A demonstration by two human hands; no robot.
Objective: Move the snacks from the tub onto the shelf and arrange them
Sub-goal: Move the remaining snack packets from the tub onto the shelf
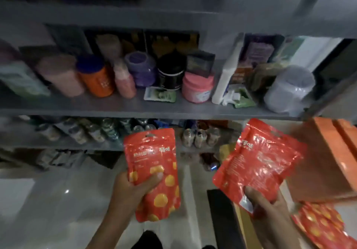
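Observation:
My left hand [133, 189] grips a red snack pouch with yellow dots [154, 163], held upright in front of the lower shelves. My right hand [264, 204] pinches the bottom of a second red pouch [258, 160], tilted to the right with its plain back facing me. More red dotted pouches [324, 227] lie at the bottom right, beside an orange tub [328, 160] whose inside is hidden. The grey shelf [135, 106] runs across the middle of the view.
The middle shelf carries jars, bottles and packets: an orange jar [96, 79], a pink tub [197, 88], a black jar [170, 73], a clear jar [286, 90]. Lower shelves hold small jars [201, 136] and packets. Below is pale tiled floor [58, 200].

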